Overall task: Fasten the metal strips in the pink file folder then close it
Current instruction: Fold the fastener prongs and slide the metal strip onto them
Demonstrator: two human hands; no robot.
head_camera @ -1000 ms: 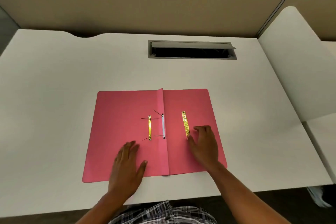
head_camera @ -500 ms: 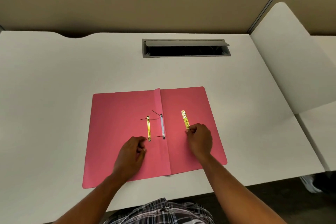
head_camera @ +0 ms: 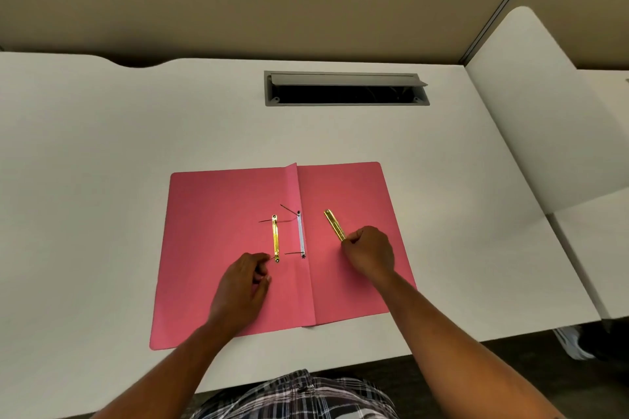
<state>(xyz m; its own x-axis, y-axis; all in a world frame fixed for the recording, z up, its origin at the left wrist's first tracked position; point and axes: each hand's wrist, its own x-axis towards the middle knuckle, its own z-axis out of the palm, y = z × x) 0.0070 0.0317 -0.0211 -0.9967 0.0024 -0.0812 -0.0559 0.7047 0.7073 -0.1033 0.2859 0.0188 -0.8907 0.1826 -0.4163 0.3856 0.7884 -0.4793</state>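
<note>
The pink file folder (head_camera: 221,248) lies open flat on the white desk. A gold metal strip (head_camera: 275,237) lies on its left leaf beside the spine, where a white strip (head_camera: 301,235) has thin dark prongs sticking out. My left hand (head_camera: 243,286) pinches at the near end of that gold strip. A second gold strip (head_camera: 333,223) lies tilted on the right leaf; my right hand (head_camera: 369,255) is closed around its near end.
A grey cable slot (head_camera: 345,89) with a raised lid is set into the desk (head_camera: 102,146) behind the folder. A beige partition stands at the back, a second white desk section (head_camera: 531,105) to the right. A white shoe (head_camera: 571,342) shows on the floor.
Both hands went from lying flat on the folder to closed fingers at the near ends of the two gold strips. The right strip's near end has lifted slightly.
</note>
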